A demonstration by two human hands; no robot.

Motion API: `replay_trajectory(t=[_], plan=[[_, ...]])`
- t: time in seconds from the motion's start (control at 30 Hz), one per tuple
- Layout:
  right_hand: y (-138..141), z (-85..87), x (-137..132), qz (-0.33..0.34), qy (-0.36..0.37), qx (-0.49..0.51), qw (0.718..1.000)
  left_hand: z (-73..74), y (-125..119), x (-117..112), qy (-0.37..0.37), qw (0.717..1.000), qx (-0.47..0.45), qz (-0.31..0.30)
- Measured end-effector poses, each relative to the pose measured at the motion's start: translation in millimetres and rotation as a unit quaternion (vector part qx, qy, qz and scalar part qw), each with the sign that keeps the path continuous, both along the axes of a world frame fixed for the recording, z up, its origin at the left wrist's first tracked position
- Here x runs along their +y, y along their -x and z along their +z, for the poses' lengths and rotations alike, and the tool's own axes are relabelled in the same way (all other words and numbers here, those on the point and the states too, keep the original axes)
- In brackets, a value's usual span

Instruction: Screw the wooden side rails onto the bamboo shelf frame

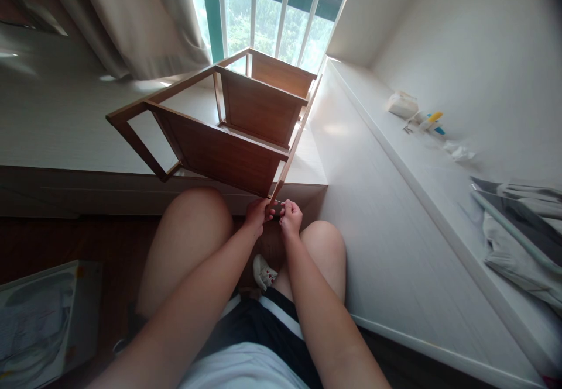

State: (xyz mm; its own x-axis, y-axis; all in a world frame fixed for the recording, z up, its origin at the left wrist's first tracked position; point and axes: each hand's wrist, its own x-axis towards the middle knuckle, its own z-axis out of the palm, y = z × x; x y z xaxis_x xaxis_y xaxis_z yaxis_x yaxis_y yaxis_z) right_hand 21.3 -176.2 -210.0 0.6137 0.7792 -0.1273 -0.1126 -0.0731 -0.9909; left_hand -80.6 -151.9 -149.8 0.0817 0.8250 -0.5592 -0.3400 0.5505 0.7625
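Observation:
A brown wooden shelf rack [259, 105] with several slatless panels lies tilted on a pale ledge, its near lower corner reaching toward me between my knees. At that corner my left hand [256, 216] is closed, its fingers around the end of the rack's leg. Close beside it, my right hand [290, 218] is closed in a pinch at a small dark piece [277, 208] by the leg's end. What exactly this piece is, I cannot make out, as fingers cover part of it.
The pale ledge [65, 137] runs under a barred window [272, 20] with a curtain [144, 26]. To the right stands a white cabinet [386, 202], with a tissue pack [403, 104] and folded clothes [522, 225] on top. A storage box [83, 313] sits on the floor at left.

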Motion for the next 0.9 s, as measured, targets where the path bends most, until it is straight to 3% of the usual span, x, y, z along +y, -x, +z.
replay_trajectory(t=[0.33,0.9], plan=[[1.0,8.1,-3.4,-0.036,-0.001,-0.069,0.997,0.9,0.2,-0.3,0.001,1.000,0.002,-0.005],[3.8,9.0,-4.0,-0.048,-0.014,-0.060,0.997,-3.6,0.9,-0.1,-0.004,1.000,0.000,-0.009]])
